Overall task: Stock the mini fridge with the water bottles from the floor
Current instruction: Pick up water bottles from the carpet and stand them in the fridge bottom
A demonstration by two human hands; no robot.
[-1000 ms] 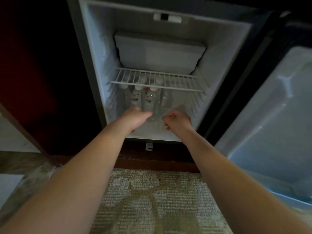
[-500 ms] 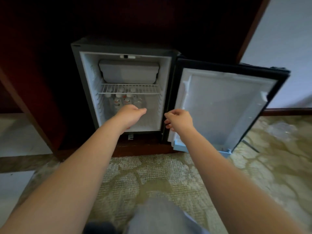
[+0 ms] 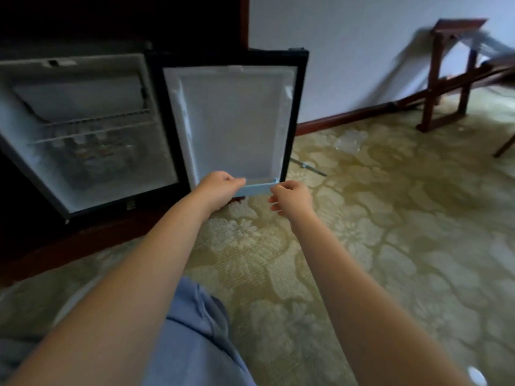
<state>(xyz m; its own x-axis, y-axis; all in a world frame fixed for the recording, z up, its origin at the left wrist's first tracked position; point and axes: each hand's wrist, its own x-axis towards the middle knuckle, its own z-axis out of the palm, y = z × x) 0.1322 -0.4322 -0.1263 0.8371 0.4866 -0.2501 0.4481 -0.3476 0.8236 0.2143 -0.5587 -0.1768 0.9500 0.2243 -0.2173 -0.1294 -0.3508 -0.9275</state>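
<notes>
Hands (image 3: 220, 188) now at door (image 3: 231, 121); bottles (image 3: 92, 154) leftward

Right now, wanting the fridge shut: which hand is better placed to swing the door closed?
Probably right: the right hand hovers beside the door's free edge; the left hand sits nearer its hinge side.

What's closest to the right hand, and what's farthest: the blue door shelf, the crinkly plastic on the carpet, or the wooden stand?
Measured from the right hand in the head view:
1. Blue door shelf: just to its left, at the bottom of the fridge door.
2. Crinkly plastic: on the carpet, beyond the door.
3. Wooden stand: far off to the right, by the wall.
</notes>
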